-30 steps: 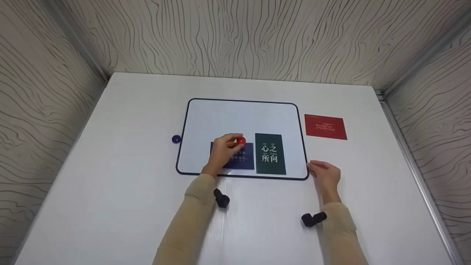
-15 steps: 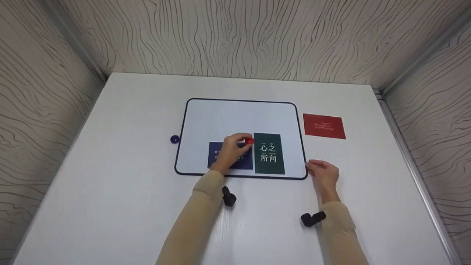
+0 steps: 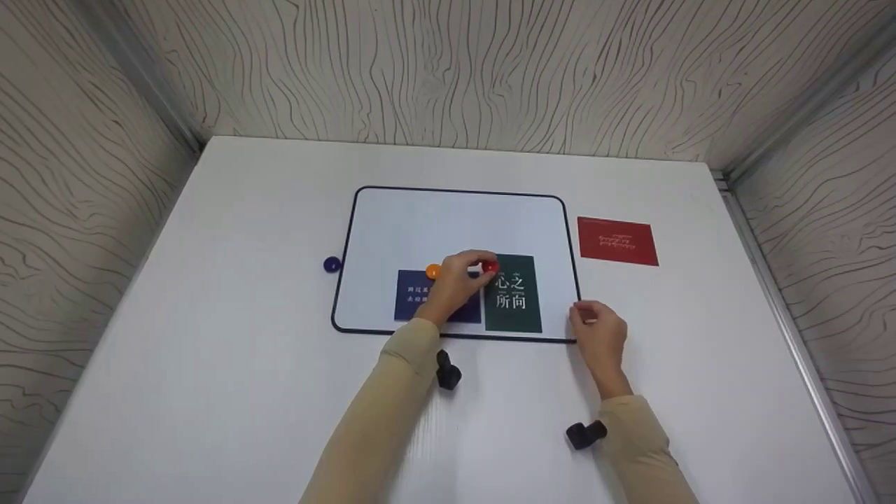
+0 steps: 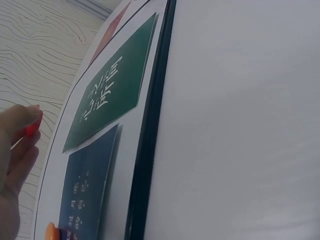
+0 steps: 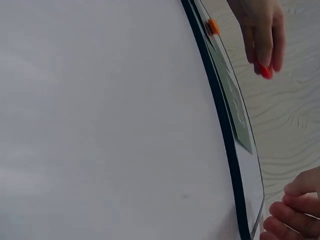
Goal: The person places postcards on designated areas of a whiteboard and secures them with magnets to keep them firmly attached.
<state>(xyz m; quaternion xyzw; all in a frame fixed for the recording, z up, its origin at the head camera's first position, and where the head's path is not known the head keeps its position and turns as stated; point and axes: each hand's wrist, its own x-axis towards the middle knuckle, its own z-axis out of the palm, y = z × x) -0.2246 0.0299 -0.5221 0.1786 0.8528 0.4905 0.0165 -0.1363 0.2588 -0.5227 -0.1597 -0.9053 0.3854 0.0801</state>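
Observation:
A dark-framed whiteboard (image 3: 392,224) lies flat on the white table. On it sit a blue card (image 3: 413,297) and, to its right, a green card (image 3: 514,308) with white characters. An orange magnet (image 3: 433,271) rests on the blue card's top edge. My left hand (image 3: 462,280) pinches a red magnet (image 3: 490,266) just above the green card's top left corner. The left wrist view shows the red magnet (image 4: 32,129) at my fingertips, above the green card (image 4: 112,85). My right hand (image 3: 595,325) rests with loosely bent fingers against the board's near right corner.
A red card (image 3: 617,241) lies on the table right of the board. A purple magnet (image 3: 332,264) sits just left of the board. Patterned walls close in the table on three sides. The board's far half is bare.
My left hand has moved right with the red magnet, from the blue card to the green card, leaving the orange magnet on the blue card. My right hand has shifted slightly left.

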